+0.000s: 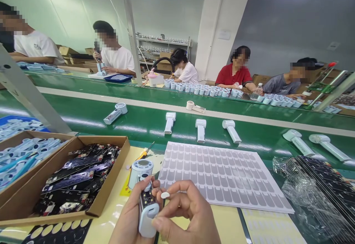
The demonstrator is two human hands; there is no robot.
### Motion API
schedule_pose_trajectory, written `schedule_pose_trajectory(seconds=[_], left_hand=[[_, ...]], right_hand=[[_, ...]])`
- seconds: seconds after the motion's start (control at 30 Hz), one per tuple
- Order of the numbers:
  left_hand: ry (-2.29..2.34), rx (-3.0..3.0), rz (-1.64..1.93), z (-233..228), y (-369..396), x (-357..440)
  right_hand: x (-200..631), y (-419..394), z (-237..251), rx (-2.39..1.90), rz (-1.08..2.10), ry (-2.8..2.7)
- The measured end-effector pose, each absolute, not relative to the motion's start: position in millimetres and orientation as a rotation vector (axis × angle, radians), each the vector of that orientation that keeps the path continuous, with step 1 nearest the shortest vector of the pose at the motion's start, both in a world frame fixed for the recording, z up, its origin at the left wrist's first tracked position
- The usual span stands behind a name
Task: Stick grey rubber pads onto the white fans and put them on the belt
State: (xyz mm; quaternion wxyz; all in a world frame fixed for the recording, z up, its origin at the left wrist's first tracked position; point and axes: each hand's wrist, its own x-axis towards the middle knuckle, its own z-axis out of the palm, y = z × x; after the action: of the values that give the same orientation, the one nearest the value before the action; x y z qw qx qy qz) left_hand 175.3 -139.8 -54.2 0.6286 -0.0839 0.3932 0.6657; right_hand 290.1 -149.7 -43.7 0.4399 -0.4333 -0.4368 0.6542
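Two hands meet at the near edge of a yellow bench. The right hand carries a small white oval sticker on a fingertip, its thumb pressed against the lower end of a handheld fan. The left hand wraps the fan's handle from below, fingers closed around it, the round head pointing away and an open slot showing a dark circuit board. By the look of it the fan is light, hollow plastic, stiff but smooth enough to slip; the handle's sides seem the safest grip, clear of the exposed board. The sticker appears flimsy and tacky, best touched at its edge.

Just beyond lies a grey sheet of like stickers. To the left, a cardboard box holds dark boards. Finished fans rest on the green belt, where other people work on the far side.
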Motion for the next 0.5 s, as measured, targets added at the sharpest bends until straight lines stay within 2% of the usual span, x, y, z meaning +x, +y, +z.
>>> schedule_pose_trajectory(seconds=[0.5], left_hand=[[0.954,-0.2,1.503,-53.9,-135.4,174.8]], right_hand=[[289.9,-148.1,-43.8,-1.074,1.638,-1.068]])
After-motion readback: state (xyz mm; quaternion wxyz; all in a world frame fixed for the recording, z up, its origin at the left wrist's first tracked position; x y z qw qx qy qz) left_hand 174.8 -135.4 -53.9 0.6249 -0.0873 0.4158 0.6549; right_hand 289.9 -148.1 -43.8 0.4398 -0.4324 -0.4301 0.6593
